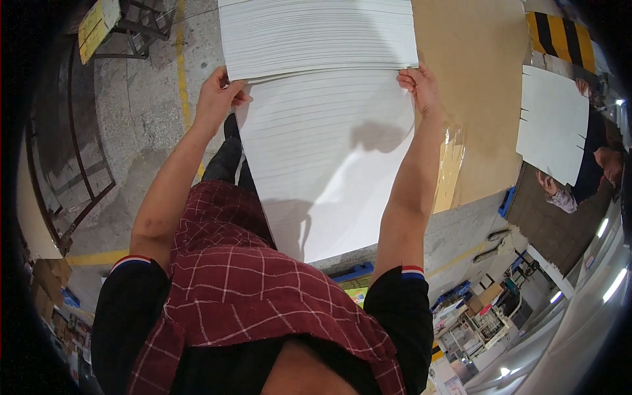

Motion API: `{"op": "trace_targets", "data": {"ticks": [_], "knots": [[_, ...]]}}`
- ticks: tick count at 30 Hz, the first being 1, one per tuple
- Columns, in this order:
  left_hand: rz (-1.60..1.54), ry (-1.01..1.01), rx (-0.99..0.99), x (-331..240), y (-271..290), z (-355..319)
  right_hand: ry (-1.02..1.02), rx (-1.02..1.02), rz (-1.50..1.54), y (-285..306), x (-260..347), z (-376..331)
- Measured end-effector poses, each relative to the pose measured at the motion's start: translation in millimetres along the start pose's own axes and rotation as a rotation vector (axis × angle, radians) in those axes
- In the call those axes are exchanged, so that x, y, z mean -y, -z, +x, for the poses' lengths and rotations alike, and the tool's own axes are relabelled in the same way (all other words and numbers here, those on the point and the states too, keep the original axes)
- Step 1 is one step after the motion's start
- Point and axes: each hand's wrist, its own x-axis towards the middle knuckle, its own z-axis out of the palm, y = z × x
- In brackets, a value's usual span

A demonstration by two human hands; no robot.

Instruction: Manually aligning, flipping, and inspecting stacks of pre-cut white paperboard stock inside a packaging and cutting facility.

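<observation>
A broad stack of large white sheets (319,36), its edges fanned in many thin steps, lies ahead of me. Below its front edge spreads a smooth white sheet (322,164) with faint lines, reaching down toward my apron. At the left end of the stack's front edge, my left hand (220,99) pinches the corner of the white sheets between thumb and fingers. My right hand (420,87) grips the opposite corner with curled fingers. How many layers each hand holds is hidden. A shadow falls across the smooth sheet.
Brown cardboard (474,99) with clear tape lies right of the stack. Farther right, another person's hand (546,183) is at a slitted white board (553,122). A yellow-topped stand (99,29) is at the far left, near a dark metal frame (79,145). A yellow-black barrier (559,39) stands at the back right.
</observation>
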Motion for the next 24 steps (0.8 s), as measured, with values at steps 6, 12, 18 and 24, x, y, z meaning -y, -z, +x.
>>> {"op": "trace_targets", "data": {"ticks": [6, 12, 18, 24], "knots": [[0.549, -0.201, -0.244, -7.1, 9.0, 6.6, 0.025, -0.301, -0.491, -6.9, 9.0, -4.8], [-0.274, 0.138, 0.200, -29.1, 6.3, -1.1, 0.149, -0.036, -0.011, 11.2, 13.8, 3.5], [0.046, 0.082, 0.126, -6.2, 10.9, 19.0, -0.032, -0.180, -0.301, -15.8, 7.1, 13.6], [0.079, 0.160, 0.058, -5.2, 7.2, 26.8, -0.032, -0.295, -0.497, -16.9, 7.4, 18.1]]}}
